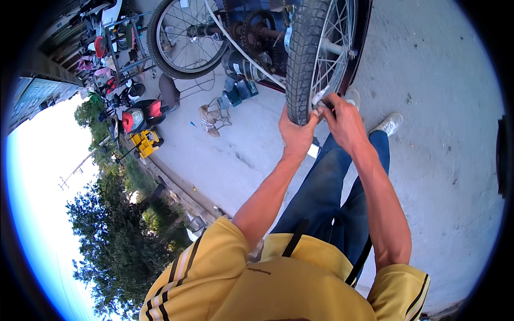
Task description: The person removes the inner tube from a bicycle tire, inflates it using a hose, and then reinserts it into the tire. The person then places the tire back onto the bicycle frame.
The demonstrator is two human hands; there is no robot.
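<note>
My left hand is closed on the lower end of a black treaded bicycle tyre, its thumb toward the rim. My right hand is beside it at the inner side of the tyre, fingers bent and pinched; what they hold is too small to make out. Just above those fingers is a small white piece among the silver spokes. The wheel belongs to an upturned cycle frame with a chainring and white tubing.
A second wheel is at upper left, beside a dark cylindrical motor and teal metal parts. A tan bundle lies on the concrete. Parked scooters, a yellow toy vehicle and a kerb line the left.
</note>
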